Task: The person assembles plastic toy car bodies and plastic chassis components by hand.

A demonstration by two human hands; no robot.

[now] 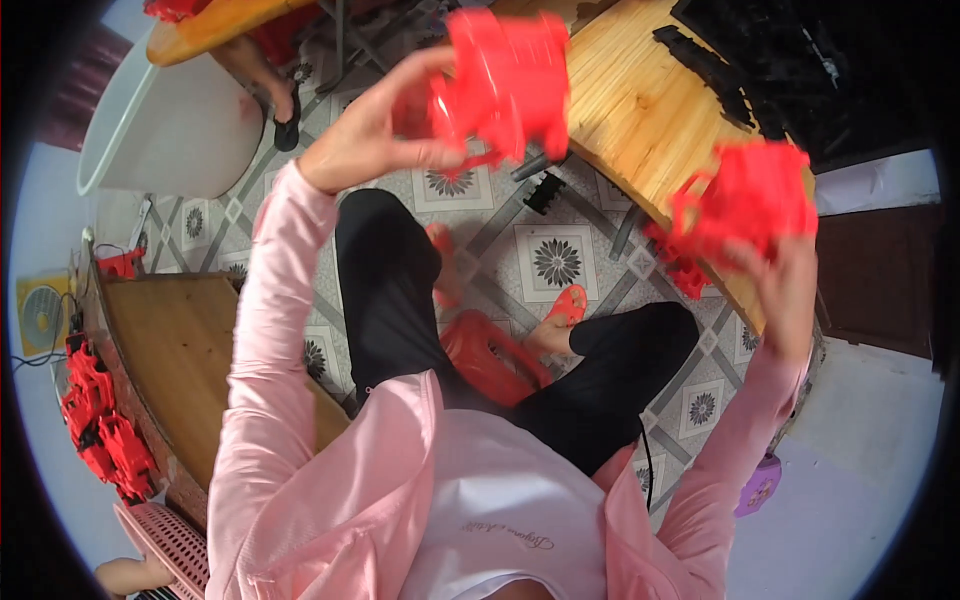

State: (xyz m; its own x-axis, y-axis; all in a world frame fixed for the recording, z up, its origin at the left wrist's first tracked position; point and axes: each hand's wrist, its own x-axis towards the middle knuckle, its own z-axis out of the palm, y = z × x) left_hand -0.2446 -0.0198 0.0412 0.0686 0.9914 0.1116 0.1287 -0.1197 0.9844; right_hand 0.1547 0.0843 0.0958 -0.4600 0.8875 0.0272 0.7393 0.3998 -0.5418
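The left hand (385,135) is half closed round a red toy (512,85) at its right. The right hand (785,285) grips another red toy (755,195), by the table (620,110).

Floored in grey-and-white tiles (515,275) with dark flower motifs. Furnished with a pale wooden table (620,110) and, to the left, a brown wooden bench (180,320). Bounded by a bluish-white wall (860,450) beyond the table's near corner, alongside a dark brown panel (875,285).
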